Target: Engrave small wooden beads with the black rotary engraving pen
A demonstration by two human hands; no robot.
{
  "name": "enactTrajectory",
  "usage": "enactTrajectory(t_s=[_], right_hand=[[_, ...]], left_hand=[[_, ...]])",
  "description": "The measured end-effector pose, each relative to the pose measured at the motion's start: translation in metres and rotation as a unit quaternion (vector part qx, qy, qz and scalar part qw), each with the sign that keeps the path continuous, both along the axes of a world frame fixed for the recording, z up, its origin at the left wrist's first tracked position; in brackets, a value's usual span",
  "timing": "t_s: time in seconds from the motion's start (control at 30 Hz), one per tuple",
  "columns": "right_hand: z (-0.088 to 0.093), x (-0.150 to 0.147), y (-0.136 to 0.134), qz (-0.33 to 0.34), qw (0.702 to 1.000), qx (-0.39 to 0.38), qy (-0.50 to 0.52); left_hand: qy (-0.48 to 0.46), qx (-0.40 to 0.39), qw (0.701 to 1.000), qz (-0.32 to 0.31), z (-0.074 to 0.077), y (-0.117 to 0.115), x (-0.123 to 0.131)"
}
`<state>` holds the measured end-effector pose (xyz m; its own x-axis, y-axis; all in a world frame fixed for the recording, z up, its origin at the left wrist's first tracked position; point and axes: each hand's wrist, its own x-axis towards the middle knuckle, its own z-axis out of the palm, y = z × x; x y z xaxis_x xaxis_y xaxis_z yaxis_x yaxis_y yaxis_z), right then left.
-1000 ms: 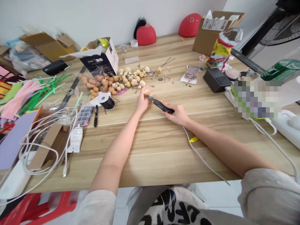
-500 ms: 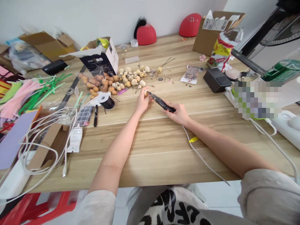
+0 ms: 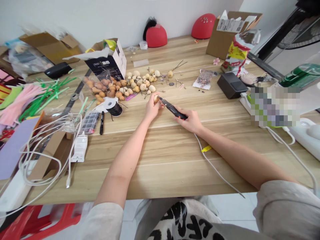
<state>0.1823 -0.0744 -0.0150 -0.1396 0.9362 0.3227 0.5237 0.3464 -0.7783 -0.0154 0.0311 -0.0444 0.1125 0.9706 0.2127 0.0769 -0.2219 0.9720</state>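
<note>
My left hand (image 3: 152,107) is closed around a small pale, round gourd-like piece (image 3: 156,99), most of it covered by the fingers. My right hand (image 3: 190,121) grips a black rotary tool (image 3: 173,110) with small orange lights on its body. The tool's tip meets the piece, or nearly so; I cannot tell whether it touches. From below my right hand a white cable (image 3: 212,163) with a yellow tag runs to the table's front edge. Just behind my left hand lie several pale round pieces (image 3: 143,87) and brown ones (image 3: 101,89).
A spool of dark cord (image 3: 114,109) and a black marker (image 3: 102,123) lie left of my arms. Coiled white cables (image 3: 58,160) cover the left front. On the right stand a black box-shaped device (image 3: 231,85) and a cardboard box (image 3: 220,40). A small bag of beads (image 3: 203,80) lies behind.
Almost nothing differs. Both hands stay in place with the tool at the piece, and the view shifts very slightly.
</note>
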Motion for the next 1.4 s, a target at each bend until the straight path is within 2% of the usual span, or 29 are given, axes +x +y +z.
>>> enactTrajectory(t_s=[0.37, 0.5, 0.63, 0.8, 0.93, 1.4], right_hand=[[-0.0005, 0.0001, -0.0007, 0.014, 1.000, 0.002, -0.003], [-0.0005, -0.0001, -0.0003, -0.004, 1.000, 0.009, 0.001], [-0.0020, 0.0003, 0.0004, 0.011, 1.000, 0.013, -0.002], [-0.0032, 0.0005, 0.0008, -0.001, 1.000, 0.017, 0.006], [-0.0028, 0.0004, 0.0005, 0.018, 1.000, 0.019, 0.001], [-0.0034, -0.0002, 0.0005, 0.003, 1.000, 0.016, 0.014]], left_hand=[[0.006, 0.014, 1.000, -0.001, -0.0021, 0.0011, -0.0004], [0.018, 0.011, 1.000, -0.003, -0.0023, 0.0011, -0.0010], [0.004, 0.013, 1.000, -0.011, -0.0022, 0.0010, -0.0014], [0.001, 0.009, 1.000, -0.003, -0.0024, 0.0010, -0.0011], [0.007, 0.021, 1.000, -0.015, -0.0038, 0.0021, -0.0023], [-0.008, 0.012, 1.000, -0.020, -0.0053, 0.0037, -0.0029]])
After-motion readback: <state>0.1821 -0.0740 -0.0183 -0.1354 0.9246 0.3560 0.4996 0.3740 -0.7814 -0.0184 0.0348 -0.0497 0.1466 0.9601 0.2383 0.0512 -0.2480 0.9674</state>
